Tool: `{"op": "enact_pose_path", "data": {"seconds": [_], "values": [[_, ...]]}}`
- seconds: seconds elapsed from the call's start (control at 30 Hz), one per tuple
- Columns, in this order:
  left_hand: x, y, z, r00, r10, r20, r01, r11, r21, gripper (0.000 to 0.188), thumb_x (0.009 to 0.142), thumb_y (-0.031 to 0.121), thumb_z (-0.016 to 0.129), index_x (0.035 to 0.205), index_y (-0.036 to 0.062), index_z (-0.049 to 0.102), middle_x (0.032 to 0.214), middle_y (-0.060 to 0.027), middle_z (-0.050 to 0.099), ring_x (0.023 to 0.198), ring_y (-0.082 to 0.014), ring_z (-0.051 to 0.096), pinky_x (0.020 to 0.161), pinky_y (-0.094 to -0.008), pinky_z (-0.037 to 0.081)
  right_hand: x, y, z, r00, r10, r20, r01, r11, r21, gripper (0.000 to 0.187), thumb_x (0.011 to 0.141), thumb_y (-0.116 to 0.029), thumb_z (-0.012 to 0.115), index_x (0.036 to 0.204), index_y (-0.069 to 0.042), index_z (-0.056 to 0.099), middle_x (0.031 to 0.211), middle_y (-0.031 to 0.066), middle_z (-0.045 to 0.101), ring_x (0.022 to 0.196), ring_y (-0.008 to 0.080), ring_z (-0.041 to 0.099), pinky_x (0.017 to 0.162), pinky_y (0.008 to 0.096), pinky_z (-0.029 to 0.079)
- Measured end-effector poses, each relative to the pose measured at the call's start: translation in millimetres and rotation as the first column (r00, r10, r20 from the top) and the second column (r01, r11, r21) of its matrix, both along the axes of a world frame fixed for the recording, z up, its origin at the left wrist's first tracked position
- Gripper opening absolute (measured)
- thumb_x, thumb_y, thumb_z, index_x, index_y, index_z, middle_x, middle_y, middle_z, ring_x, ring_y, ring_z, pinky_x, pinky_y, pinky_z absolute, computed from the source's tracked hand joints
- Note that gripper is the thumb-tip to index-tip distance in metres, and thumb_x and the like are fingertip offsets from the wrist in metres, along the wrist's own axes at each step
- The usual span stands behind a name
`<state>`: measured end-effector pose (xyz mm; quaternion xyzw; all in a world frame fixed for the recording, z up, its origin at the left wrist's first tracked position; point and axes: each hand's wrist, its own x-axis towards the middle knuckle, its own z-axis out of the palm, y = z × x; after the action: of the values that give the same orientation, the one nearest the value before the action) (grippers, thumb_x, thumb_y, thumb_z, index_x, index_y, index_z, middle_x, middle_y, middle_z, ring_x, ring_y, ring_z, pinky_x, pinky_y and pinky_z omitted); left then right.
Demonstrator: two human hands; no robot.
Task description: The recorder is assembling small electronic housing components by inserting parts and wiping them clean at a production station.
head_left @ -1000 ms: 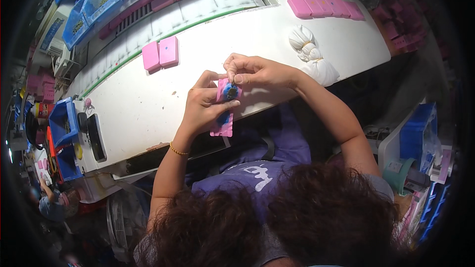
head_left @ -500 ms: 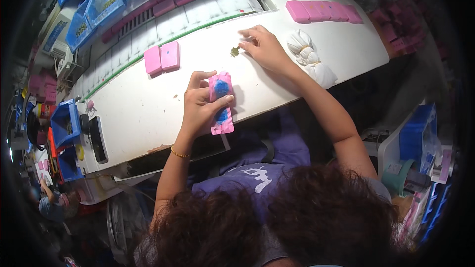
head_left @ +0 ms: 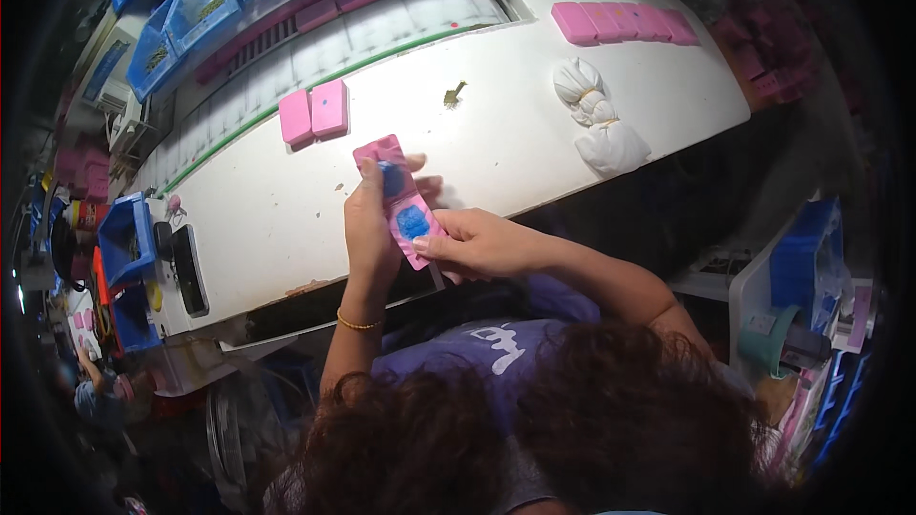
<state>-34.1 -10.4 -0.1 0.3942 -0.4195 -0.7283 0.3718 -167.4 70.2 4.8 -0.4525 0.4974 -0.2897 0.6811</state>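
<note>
Across the white bench (head_left: 510, 157), saw a row of pink rectangular blocks (head_left: 615, 24) at far right, a tied white bundle (head_left: 611, 145) nearer, and two pink rectangular blocks (head_left: 330, 107) left of centre. Noted one small olive-green piece (head_left: 452, 95) lying loose beyond the hands. Found the long pink strip with two blue patches (head_left: 405, 198) tilted near the bench's front edge, gripped by the left hand (head_left: 367, 224) along its upper part, pinched by the right hand (head_left: 482, 243) at its lower end.

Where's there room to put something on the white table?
Bare table: between the green piece and white bundle. Speckled but open: between the pink block pair and black slab. Crowded: around left hand, right hand, pink strip.
</note>
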Motion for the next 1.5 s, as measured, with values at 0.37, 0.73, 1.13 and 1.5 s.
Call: {"op": "enact_pose_path", "data": {"seconds": [0.37,0.73,1.13,1.5], "values": [[8,-12,-7,0.999,-0.003,-0.052,0.007,0.997,0.079,0.061,0.105,0.049,0.027,0.118,-0.0032,0.056,0.076,-0.0109,0.061,0.053,-0.0139,0.058,0.047,-0.0272,0.051,-122,14,-6,-0.318,-0.803,-0.504,-0.304,0.590,-0.747,0.034,0.084,-0.007,0.060,0.118,-0.003,0.062,0.123,0.0210,0.059,0.105,0.0351,0.056,0.089,0.0443,0.047],[4,3,7,0.998,0.057,0.015,-0.055,0.996,-0.071,0.060,0.106,0.044,0.028,0.112,-0.0049,0.062,0.092,-0.0143,0.068,0.066,-0.0159,0.065,0.057,-0.0271,0.054,-23,-3,7,0.598,-0.652,-0.466,-0.482,0.173,-0.859,0.043,0.074,-0.007,0.071,0.116,-0.014,0.070,0.131,-0.0005,0.063,0.087,0.0235,0.057,0.080,0.0322,0.051],[7,4,9,0.995,0.083,0.063,-0.058,0.943,-0.327,0.055,0.107,0.039,0.031,0.109,-0.0064,0.063,0.091,-0.0166,0.070,0.085,-0.0180,0.066,0.076,-0.0304,0.051,-4,28,4,0.875,-0.261,-0.409,-0.234,0.512,-0.827,0.064,0.065,0.003,0.064,0.128,-0.011,0.064,0.140,0.0111,0.056,0.081,0.0264,0.055,0.079,0.0358,0.051],[11,-6,5,0.993,-0.116,-0.028,0.115,0.993,-0.036,0.059,0.106,0.048,0.029,0.112,-0.0019,0.059,0.086,-0.0167,0.069,0.062,-0.0196,0.066,0.050,-0.0272,0.047,-56,23,28,0.545,-0.603,-0.583,-0.168,0.603,-0.780,0.049,0.079,-0.010,0.068,0.128,-0.008,0.063,0.137,0.0153,0.055,0.110,0.0300,0.048,0.099,0.0393,0.040]]}}
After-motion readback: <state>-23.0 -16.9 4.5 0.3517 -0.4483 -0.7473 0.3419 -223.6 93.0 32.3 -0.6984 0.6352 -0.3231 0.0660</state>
